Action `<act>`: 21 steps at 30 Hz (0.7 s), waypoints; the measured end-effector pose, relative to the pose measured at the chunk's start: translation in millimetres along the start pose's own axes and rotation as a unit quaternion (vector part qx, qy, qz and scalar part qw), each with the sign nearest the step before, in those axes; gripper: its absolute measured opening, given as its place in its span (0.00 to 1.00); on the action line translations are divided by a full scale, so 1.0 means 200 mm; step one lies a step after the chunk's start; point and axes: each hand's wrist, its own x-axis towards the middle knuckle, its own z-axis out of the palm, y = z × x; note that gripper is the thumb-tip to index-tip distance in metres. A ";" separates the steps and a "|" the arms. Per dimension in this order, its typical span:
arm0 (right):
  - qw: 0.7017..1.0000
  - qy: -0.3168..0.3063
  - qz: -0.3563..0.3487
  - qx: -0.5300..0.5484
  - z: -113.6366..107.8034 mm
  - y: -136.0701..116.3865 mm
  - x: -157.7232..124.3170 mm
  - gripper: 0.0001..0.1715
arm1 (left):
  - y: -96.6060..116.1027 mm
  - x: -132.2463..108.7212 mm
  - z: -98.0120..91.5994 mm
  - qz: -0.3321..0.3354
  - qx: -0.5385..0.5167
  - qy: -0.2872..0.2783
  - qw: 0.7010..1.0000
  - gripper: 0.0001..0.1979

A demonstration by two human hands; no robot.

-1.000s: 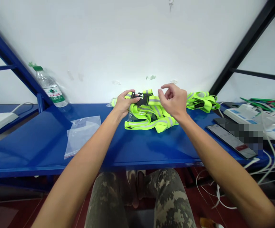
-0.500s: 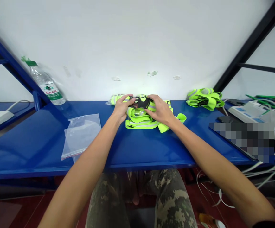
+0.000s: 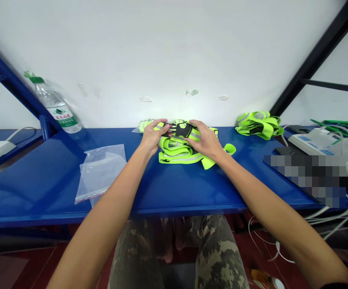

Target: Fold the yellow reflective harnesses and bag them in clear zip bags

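A bundle of neon-yellow reflective straps (image 3: 178,151) lies on the blue table (image 3: 192,188) near the wall. A black plastic buckle (image 3: 183,129) sits on top of it. My left hand (image 3: 152,134) pinches the strap at the buckle's left side. On the buckle's right side, my right hand (image 3: 205,140) grips the strap with curled fingers. Both hands rest on the bundle.
A clear plastic bag (image 3: 100,170) lies left of the bundle. A water bottle (image 3: 55,106) leans at the back left. Another folded yellow strap bundle (image 3: 258,125) sits at the back right. Power strips (image 3: 318,140) and white cables (image 3: 339,208) crowd the right end.
A second ago my right hand hovered open above the straps; it has come down onto the buckle's right side. My left hand has stayed on the left side.
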 end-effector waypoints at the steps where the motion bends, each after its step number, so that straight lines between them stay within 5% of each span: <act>1: 1.000 -0.002 0.002 0.002 0.00 0.00 0.00 0.33 | 0.00 0.00 0.00 0.002 0.003 0.000 1.000 0.21; 12: 1.000 -0.002 0.020 0.021 -0.03 -0.05 0.00 0.31 | 0.01 0.00 0.00 0.003 -0.011 0.020 1.000 0.24; 15: 0.996 -0.012 0.074 0.056 -0.05 -0.08 0.01 0.24 | 0.02 -0.01 0.00 0.006 -0.013 0.019 1.000 0.23; 21: 0.955 -0.090 0.197 0.202 -0.08 -0.06 0.03 0.35 | 0.02 -0.02 0.01 -0.001 -0.004 0.002 1.000 0.23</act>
